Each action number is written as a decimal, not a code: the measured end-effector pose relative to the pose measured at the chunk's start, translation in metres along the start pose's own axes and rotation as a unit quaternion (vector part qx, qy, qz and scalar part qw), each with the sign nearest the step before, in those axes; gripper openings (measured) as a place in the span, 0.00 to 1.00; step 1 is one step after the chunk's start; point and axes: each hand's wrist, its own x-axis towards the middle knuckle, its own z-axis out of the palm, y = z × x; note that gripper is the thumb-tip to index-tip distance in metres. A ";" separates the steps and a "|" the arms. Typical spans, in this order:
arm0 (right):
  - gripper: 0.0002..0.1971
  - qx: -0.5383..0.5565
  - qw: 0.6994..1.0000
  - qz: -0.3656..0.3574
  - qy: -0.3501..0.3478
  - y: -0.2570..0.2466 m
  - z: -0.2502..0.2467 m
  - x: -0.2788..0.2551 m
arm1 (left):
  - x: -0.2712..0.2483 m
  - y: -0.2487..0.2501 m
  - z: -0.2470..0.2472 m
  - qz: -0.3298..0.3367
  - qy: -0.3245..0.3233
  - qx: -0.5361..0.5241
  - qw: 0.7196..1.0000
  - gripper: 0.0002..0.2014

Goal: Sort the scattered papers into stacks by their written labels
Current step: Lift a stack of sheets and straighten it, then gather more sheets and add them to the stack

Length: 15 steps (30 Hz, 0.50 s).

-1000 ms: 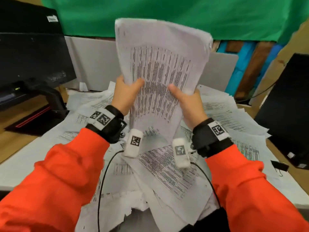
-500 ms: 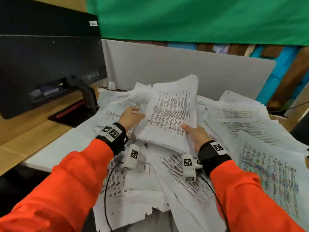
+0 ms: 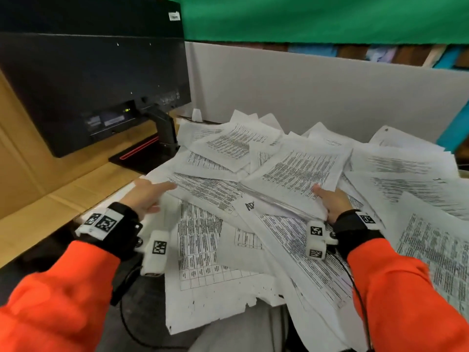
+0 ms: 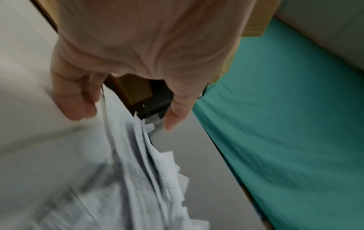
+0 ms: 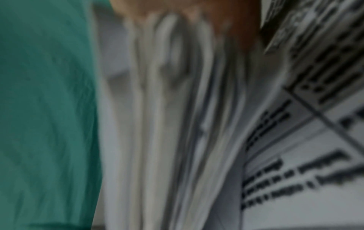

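papers (image 3: 256, 199) lie scattered in a loose, overlapping heap across the desk (image 3: 30, 219), printed with dense text and tables, some edges hanging over the near side. one thick bundle (image 3: 299, 174) sits on top of the heap at the middle right. the right hand (image 3: 330, 201) grips its near edge, thumb on top of the printed page and the fingers tucked under the sheets; the right wrist view, badly blurred, shows only stacked paper edges (image 5: 177, 109) running away from the hand. the left hand (image 3: 147, 196) is relaxed and spread, fingers straight, reaching to the left edge of the heap; the left wrist view shows thumb and fingers apart, with paper edges (image 4: 138, 155) just beyond them. a dark monitor (image 3: 96, 80) stands at the left, a grey partition (image 3: 330, 92) behind the heap.
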 end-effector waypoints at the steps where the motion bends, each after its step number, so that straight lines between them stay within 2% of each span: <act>1: 0.21 0.002 1.000 0.003 0.001 0.000 0.000 0.000 | -0.006 0.006 0.008 -0.006 -0.036 -0.031 0.999 0.27; 4: 0.22 0.006 1.000 -0.002 -0.003 0.005 -0.001 0.004 | -0.013 0.018 0.022 -0.037 -0.141 -0.090 0.985 0.23; 6: 0.25 0.004 1.000 -0.005 0.000 0.010 -0.001 0.011 | -0.015 0.025 0.028 -0.051 -0.175 -0.101 0.978 0.18; 8: 0.28 0.013 1.000 -0.009 0.006 0.017 -0.003 0.020 | -0.014 0.030 0.037 -0.047 -0.174 -0.077 0.981 0.16; 10: 0.28 0.017 1.000 -0.008 -0.003 0.016 -0.003 0.018 | -0.012 0.034 0.045 -0.027 -0.152 0.006 0.988 0.13; 12: 0.26 0.020 1.000 -0.008 -0.006 0.012 -0.001 0.010 | -0.015 0.035 0.051 -0.009 -0.136 0.082 0.987 0.19; 15: 0.22 0.041 0.999 -0.011 -0.013 0.010 -0.001 0.008 | -0.026 0.038 0.047 -0.006 -0.137 0.110 0.985 0.34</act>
